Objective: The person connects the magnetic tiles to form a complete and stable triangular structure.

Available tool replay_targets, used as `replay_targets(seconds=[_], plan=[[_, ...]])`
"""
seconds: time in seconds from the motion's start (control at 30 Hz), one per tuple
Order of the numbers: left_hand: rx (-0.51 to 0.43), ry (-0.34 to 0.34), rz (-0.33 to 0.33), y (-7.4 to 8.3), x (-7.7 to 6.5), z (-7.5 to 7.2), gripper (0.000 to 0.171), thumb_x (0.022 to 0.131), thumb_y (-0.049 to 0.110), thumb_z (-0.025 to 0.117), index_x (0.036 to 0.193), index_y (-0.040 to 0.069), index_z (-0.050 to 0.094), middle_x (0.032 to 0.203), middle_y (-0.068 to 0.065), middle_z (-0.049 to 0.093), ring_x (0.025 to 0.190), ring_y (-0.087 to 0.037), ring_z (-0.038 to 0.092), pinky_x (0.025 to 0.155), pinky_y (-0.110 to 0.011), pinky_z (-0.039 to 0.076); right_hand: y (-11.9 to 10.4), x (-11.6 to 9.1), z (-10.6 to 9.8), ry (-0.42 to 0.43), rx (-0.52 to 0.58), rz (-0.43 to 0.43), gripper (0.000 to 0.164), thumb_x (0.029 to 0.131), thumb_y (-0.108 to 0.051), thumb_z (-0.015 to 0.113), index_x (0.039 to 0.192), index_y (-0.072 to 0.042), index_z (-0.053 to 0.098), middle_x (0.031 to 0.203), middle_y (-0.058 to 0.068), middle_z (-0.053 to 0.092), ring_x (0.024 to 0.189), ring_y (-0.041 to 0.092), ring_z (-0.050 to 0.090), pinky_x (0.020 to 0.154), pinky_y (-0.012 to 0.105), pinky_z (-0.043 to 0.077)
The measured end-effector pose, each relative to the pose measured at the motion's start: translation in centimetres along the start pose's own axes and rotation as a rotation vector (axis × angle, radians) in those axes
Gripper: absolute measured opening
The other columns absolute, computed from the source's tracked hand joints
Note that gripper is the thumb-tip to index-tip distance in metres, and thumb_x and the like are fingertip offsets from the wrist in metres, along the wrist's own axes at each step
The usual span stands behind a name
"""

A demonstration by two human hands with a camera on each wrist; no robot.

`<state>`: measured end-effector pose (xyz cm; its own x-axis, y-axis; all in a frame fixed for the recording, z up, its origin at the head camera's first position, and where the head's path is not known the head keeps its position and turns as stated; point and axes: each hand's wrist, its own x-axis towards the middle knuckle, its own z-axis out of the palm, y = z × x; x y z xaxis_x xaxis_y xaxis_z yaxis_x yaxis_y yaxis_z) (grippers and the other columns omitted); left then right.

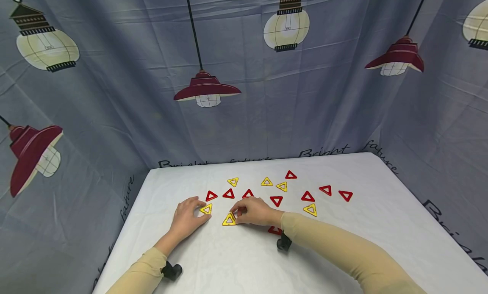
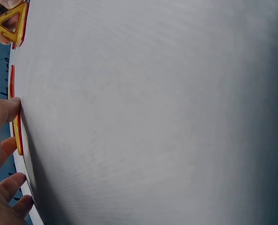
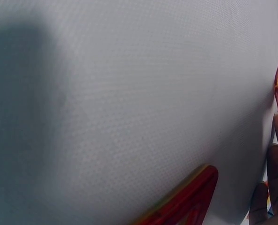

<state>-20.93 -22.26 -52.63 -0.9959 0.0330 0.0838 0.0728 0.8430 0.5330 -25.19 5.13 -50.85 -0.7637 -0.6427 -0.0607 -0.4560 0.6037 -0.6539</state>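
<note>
Triangular plastic tiles with open centres, some yellow and some red on top, lie on the white table. My right hand (image 1: 256, 211) pinches a yellow triangle tile (image 1: 225, 222) at its right side. That tile is tilted up in the left wrist view, with a red edge showing. My left hand (image 1: 187, 217) holds another yellow triangle tile (image 1: 206, 209) between thumb and index finger, flat on the table. A red triangle tile (image 1: 274, 230) lies partly hidden under my right wrist. Another red triangle tile (image 1: 248, 194) sits just beyond my right knuckles.
Beyond the hands are several more tiles, among them a red tile (image 1: 211, 195), a yellow tile (image 1: 233, 181) and a yellow tile (image 1: 310, 209) at right. A grey curtain (image 1: 244, 128) printed with lamps encloses the white table (image 1: 228, 264).
</note>
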Motion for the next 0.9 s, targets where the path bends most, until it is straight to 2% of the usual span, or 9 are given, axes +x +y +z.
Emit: replay_targets(seconds=[0.33, 0.6, 0.73, 0.9], plan=[[0.002, 0.002, 0.002, -0.04, 0.17, -0.08, 0.038, 0.086, 0.032, 0.082, 0.117, 0.012, 0.072, 0.146, -0.019, 0.052, 0.14, -0.043, 0.038, 0.115, -0.061, 0.026, 0.04, 0.03, 0.0, -0.001, 0.004, -0.005, 0.028, 0.088, -0.027, 0.083, 0.115, -0.029, 0.076, 0.083, -0.018, 0.063, 0.083, 0.002, 0.057, 0.092, 0.044, 0.036], [0.01, 0.046, 0.04, 0.02, 0.16, 0.02, 0.041, 0.082, 0.028, 0.087, 0.117, 0.013, 0.071, 0.115, -0.005, 0.066, 0.115, -0.032, 0.051, 0.097, -0.05, 0.041, 0.05, -0.02, -0.02, -0.003, 0.001, -0.012, 0.028, 0.088, -0.026, 0.083, 0.115, -0.029, 0.076, 0.083, -0.019, 0.064, 0.083, 0.002, 0.058, 0.089, 0.041, 0.037], [0.029, 0.041, 0.04, -0.03, 0.23, 0.01, 0.041, 0.082, 0.031, 0.087, 0.116, 0.014, 0.071, 0.108, 0.0, 0.067, 0.104, -0.026, 0.052, 0.088, -0.045, 0.041, -0.02, -0.08, -0.05, -0.003, 0.003, -0.015, 0.028, 0.088, -0.026, 0.082, 0.116, -0.027, 0.076, 0.083, -0.018, 0.063, 0.082, 0.002, 0.058, 0.086, 0.038, 0.04], [0.03, 0.016, 0.026, -0.08, 0.23, -0.15, 0.043, 0.082, 0.035, 0.087, 0.118, 0.016, 0.072, 0.094, 0.004, 0.064, 0.092, -0.021, 0.049, 0.083, -0.042, 0.038, -0.11, -0.1, -0.11, -0.006, 0.006, -0.009, 0.028, 0.089, -0.026, 0.082, 0.116, -0.027, 0.076, 0.083, -0.018, 0.064, 0.082, 0.003, 0.058, 0.089, 0.041, 0.037]])
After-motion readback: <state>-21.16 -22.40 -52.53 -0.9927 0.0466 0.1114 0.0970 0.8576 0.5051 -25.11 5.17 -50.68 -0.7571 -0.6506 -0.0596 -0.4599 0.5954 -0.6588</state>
